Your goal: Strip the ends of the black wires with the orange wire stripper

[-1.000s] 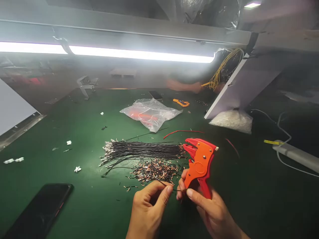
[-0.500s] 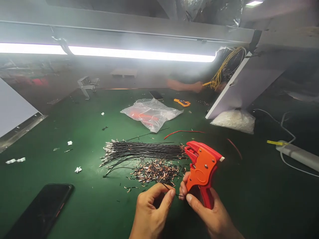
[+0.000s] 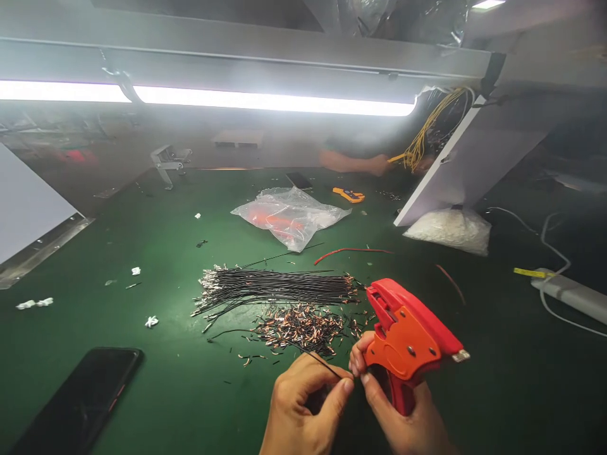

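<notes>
My left hand (image 3: 310, 404) pinches a thin black wire (image 3: 322, 362) between thumb and forefinger; the wire runs up and left over the hand. Close on its right, my right hand (image 3: 396, 401) is closed round the handle of a red and orange wire stripper (image 3: 408, 335), whose jaws point up and left. The right thumb tip is close to the left fingertips; whether it touches the wire end is hidden. Beyond the hands lie a heap of copper and black wire scraps (image 3: 303, 328) and a bundle of black wires (image 3: 284, 285) with metal terminals at the left ends.
A phone (image 3: 83, 398) lies front left. Behind the bundle are a clear plastic bag (image 3: 291, 215) with red contents, a red wire (image 3: 351, 250) and a yellow tool (image 3: 348, 194). A bag of white pieces (image 3: 450, 229) leans by the right panel. Another person's arm (image 3: 355, 162) shows at the back.
The wire stripper has turned and shifted right and slightly down, its back end swinging right. My left hand has moved right with the wire, nearer to the right fingers.
</notes>
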### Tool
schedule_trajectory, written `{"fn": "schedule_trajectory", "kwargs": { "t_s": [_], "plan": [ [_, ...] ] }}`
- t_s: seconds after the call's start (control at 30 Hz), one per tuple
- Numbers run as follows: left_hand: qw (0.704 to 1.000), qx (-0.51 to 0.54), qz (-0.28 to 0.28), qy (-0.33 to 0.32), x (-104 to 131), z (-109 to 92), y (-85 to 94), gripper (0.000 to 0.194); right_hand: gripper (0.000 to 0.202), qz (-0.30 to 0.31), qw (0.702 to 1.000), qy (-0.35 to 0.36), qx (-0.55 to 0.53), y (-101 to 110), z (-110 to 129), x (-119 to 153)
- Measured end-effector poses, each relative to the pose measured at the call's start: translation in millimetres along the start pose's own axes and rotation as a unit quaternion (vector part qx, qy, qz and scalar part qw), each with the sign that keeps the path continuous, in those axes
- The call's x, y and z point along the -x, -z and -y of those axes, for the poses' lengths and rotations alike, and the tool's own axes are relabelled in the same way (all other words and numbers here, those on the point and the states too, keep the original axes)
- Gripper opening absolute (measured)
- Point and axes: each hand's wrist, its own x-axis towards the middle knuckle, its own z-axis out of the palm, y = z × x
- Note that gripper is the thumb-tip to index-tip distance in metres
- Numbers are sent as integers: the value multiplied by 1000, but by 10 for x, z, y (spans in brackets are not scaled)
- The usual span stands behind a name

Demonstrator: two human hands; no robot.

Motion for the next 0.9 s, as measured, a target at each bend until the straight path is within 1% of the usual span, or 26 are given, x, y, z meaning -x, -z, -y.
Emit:
{"fn": "schedule_trajectory", "kwargs": {
  "t_s": [0.03,0.1,0.23,0.33,0.47,0.53,0.63,0.7,0.77,0.83,0.9],
  "plan": [
    [1000,-3,5,-14,7,23,-12,18,12,-4,1000,3,-1,6,7,-4],
    [1000,-7,12,-28,19,61,-31,18,11,6,1000,-15,-6,13,40,-15],
    [1000,-13,4,-24,31,105,-35,15,15,37,995,-92,-13,13,155,-44],
    [1000,-5,-8,-25,28,104,-11,14,14,40,992,-117,-18,19,221,-49],
    [999,19,-25,-35,14,65,33,12,21,63,991,-107,-46,61,229,-15],
    [998,29,-38,-44,6,40,60,10,27,74,988,-114,-70,85,218,2],
    [994,28,-61,-88,-7,7,105,13,33,94,980,-132,-112,111,217,1],
    [989,12,-52,-136,-13,-10,128,18,32,113,975,-127,-141,123,223,-18],
    [986,-5,-31,-163,-15,-25,129,20,28,132,971,-112,-165,136,224,-45],
    [987,-4,-27,-158,-9,-35,104,18,24,140,969,-92,-181,148,218,-72],
    [989,11,-43,-144,2,-41,64,16,22,146,970,-80,-178,154,212,-95]
  ]
}}
